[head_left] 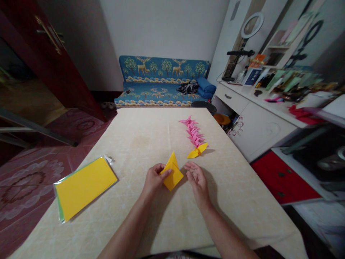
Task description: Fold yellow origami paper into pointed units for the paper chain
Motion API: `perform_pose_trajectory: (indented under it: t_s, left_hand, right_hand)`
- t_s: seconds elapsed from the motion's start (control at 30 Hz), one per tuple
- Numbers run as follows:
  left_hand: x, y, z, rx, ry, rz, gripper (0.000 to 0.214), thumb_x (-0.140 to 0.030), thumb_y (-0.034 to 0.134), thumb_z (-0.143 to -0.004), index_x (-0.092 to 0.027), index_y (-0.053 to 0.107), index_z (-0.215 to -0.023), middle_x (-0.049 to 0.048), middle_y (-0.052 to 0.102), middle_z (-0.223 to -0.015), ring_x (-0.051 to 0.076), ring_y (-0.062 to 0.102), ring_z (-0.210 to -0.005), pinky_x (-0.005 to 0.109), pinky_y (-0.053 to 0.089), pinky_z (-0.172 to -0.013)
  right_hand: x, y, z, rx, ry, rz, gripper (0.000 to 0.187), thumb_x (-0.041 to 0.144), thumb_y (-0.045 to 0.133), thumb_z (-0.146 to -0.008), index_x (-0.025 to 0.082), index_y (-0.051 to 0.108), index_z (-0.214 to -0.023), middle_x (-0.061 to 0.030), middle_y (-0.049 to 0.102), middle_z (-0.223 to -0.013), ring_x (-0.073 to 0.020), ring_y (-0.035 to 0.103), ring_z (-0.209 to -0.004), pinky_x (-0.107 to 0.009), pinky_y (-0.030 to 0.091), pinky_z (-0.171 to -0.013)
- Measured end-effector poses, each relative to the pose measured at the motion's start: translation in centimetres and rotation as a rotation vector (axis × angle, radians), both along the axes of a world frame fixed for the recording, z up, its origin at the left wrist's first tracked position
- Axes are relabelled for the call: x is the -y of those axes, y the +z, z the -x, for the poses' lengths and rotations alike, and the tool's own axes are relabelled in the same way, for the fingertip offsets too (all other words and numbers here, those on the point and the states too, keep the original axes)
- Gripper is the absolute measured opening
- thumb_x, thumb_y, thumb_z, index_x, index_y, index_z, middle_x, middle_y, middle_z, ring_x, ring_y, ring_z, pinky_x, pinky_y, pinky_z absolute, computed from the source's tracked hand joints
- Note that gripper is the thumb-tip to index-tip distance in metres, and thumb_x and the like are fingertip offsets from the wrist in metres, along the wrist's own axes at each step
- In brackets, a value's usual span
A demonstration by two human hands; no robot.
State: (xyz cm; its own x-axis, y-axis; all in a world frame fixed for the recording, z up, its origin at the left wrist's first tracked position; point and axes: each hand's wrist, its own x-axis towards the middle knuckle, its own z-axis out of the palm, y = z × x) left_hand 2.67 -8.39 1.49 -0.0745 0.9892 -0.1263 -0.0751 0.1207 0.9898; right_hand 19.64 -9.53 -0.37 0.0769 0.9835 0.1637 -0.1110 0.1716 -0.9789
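Note:
A folded piece of yellow origami paper (174,177), kite-shaped with its long point facing away from me, is pinched in my left hand (156,178). The thumb lies over its left side and the fingers go behind it. Just to the right, my right hand (197,180) is held apart from the paper, palm turned inward and fingers loosely bent, with nothing in it. Beyond that hand a finished yellow paper crane (197,151) sits at the near end of a row of several pink paper cranes (193,131).
A clear packet of yellow paper (87,187), with green sheets beneath, lies at the left on the cloth-covered table (140,122). A blue patterned sofa (161,81) stands past the far edge. To the right is a cluttered white dresser (258,115).

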Motion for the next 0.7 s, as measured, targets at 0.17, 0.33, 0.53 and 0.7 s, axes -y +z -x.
perform_pose_trajectory:
  t_s: [0.17,0.33,0.53,0.7]
  left_hand:
    - [1.6,-0.2,-1.8,0.335,-0.028,-0.042,0.035,-0.031,0.074,-0.065,-0.012,0.065,-0.093,0.0117,0.069,-0.094,0.020,0.064,-0.077,0.030,0.049,-0.072]
    - [1.9,-0.3,-2.0,0.313,-0.045,-0.043,0.034,-0.031,0.075,-0.065,-0.010,0.066,-0.091,0.0124,0.070,-0.089,0.019,0.064,-0.073,0.030,0.049,-0.070]
    - [1.6,-0.6,-1.9,0.310,-0.005,-0.029,0.030,-0.036,0.072,-0.068,-0.010,0.067,-0.083,0.0089,0.069,-0.078,0.016,0.061,-0.064,0.025,0.046,-0.061]
    - [1.6,-1.0,-1.8,0.257,-0.018,-0.015,0.030,-0.038,0.070,-0.069,-0.009,0.067,-0.080,0.0075,0.068,-0.071,0.015,0.059,-0.059,0.025,0.045,-0.058]
  right_hand:
    - [-1.2,0.7,1.2,-0.083,0.132,0.082,0.033,0.037,0.064,-0.076,0.018,0.060,-0.102,-0.0068,0.064,-0.096,-0.0200,0.061,-0.085,-0.029,0.049,-0.073]
    - [-1.4,0.2,1.5,-0.044,0.148,0.145,0.024,0.034,0.068,-0.069,0.016,0.063,-0.084,-0.0014,0.062,-0.076,-0.0154,0.057,-0.066,-0.024,0.045,-0.059]
    - [-1.2,0.3,1.6,-0.004,0.180,0.131,0.017,0.032,0.063,-0.072,0.016,0.059,-0.075,0.0008,0.056,-0.067,-0.0132,0.052,-0.060,-0.022,0.042,-0.055]
    - [-1.1,0.2,1.6,0.051,0.202,0.118,0.016,0.031,0.060,-0.074,0.016,0.055,-0.071,0.0015,0.053,-0.063,-0.0120,0.049,-0.057,-0.021,0.039,-0.052]
